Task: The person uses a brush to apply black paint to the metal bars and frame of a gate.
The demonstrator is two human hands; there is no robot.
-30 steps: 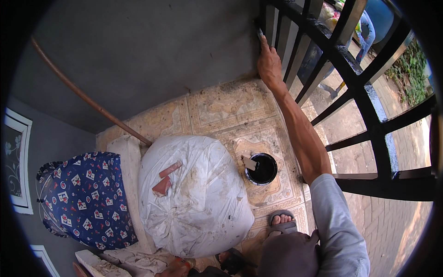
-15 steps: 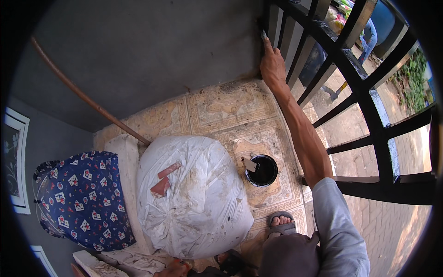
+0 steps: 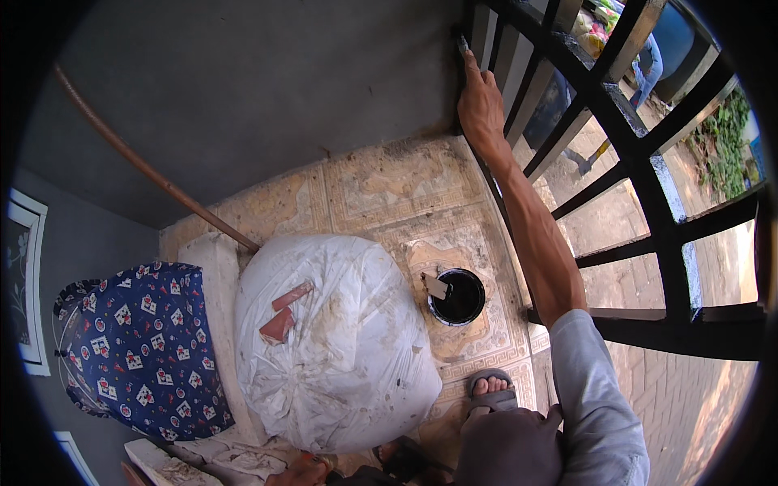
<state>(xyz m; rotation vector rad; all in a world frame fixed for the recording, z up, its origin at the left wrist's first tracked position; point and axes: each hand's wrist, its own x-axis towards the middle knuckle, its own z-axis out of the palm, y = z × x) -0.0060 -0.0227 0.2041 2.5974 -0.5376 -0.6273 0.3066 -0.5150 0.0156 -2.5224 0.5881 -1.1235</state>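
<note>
My right arm reaches far forward to the corner where the grey wall (image 3: 267,89) meets the black metal bars (image 3: 579,77). In my right hand (image 3: 482,105) is a small paintbrush (image 3: 463,45), its metal band showing past my fingertips and its dark tip against the corner. Below that arm, on the tiles, stands an open tin of black paint (image 3: 465,301); a flat pale stick (image 3: 435,287) rests in it at the rim. My left hand (image 3: 300,471) shows only partly at the lower edge, beside the big white sack (image 3: 348,356), its fingers mostly hidden.
Red sanding-paper-like scraps (image 3: 278,326) lie on the sack. To its left is a blue patterned cloth cover (image 3: 150,356) by a pale ledge (image 3: 219,283). A brown hose (image 3: 154,174) runs down behind the sack. My sandalled foot (image 3: 492,389) stands near the tin.
My right hand and the brush have moved slightly farther up along the corner. The view has shifted a little; the tin and sack stay in place.
</note>
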